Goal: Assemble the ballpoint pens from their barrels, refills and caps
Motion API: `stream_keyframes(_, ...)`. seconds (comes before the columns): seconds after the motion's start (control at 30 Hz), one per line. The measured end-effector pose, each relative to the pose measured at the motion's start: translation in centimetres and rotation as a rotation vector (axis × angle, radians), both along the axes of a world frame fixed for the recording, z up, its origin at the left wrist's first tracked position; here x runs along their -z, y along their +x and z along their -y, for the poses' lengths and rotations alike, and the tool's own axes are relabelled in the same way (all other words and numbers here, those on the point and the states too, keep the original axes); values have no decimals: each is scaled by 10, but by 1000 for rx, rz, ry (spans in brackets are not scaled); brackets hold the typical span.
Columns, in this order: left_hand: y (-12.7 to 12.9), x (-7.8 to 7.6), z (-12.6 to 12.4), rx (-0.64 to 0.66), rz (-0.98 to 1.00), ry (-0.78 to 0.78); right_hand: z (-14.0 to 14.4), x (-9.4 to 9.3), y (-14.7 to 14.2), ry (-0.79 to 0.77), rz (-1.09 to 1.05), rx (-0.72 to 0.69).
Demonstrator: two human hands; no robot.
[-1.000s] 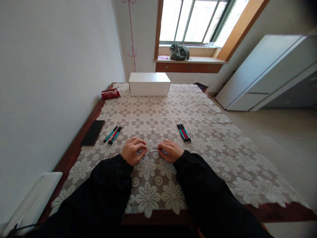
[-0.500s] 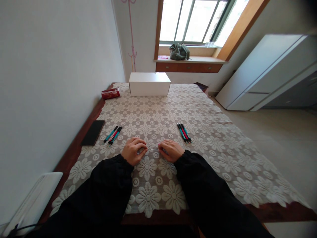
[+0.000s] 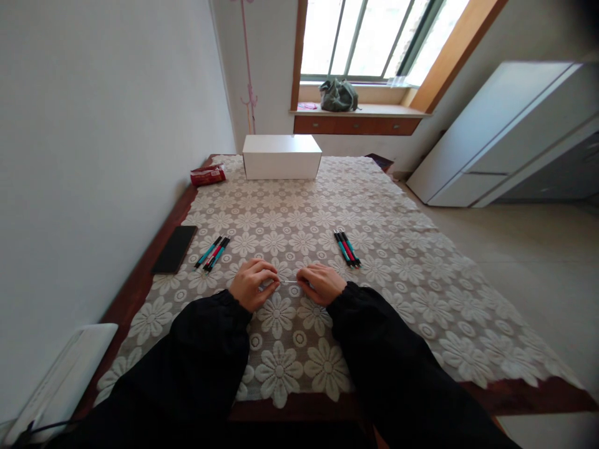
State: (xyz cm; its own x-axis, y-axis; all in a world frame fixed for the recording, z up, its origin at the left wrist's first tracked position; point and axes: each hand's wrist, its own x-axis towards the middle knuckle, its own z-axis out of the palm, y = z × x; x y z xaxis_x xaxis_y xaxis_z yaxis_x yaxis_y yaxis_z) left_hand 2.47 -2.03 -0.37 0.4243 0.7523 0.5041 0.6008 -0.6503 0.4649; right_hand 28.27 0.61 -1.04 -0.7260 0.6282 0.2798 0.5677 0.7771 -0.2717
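Note:
Between my two hands stretches a thin white rod [image 3: 290, 282], which looks like a pen refill, low over the lace tablecloth. My left hand [image 3: 253, 284] is closed, its thumb and fingers pinching the left end, where a small dark bit shows. My right hand [image 3: 322, 283] is closed too, with the right end running in among its fingers. What else the fingers may cover is hidden. To the left lie several pens [image 3: 213, 254] in teal, red and black. A similar group of pens [image 3: 347, 249] lies beyond my right hand.
A black phone-like slab [image 3: 175, 251] rests at the left table edge. Farther back are a red packet [image 3: 208, 175] and a white box [image 3: 281, 159]. A wall runs along the left side. The flowered tablecloth [image 3: 299, 215] covers the table.
My right hand has shifted slightly left. The rod between the hands now lies more level, and a dark bit shows near its left end. The pens have not moved.

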Motion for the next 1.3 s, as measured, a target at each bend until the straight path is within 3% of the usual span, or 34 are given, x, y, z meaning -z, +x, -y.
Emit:
stream_keyframes(0.13, 0, 0, 0, 15, -6, -3, 2, -1, -3, -34, -37, 3)
stream_keyframes(0.43, -1, 3, -1, 58, 19, 31, 15, 0, -17, -262, -201, 38)
stream_keyframes(0.77, 0, 2, 0, 73, 19, 50, 20, -5, -21, -180, -148, 53)
stream_keyframes(0.83, -1, 1, -1, 36, 5, 38, 19, -5, -21, -172, -141, 71)
stream_keyframes(1.03, -5, -1, -2, -237, -83, -52, 18, -2, -19, -174, -78, 222)
stream_keyframes(1.17, -5, 1, -2, -261, -183, -159, 16, 1, -18, -186, -49, 257)
stream_keyframes(1.3, -4, 0, -1, -228, -178, -168, 15, 3, -18, -182, -58, 248)
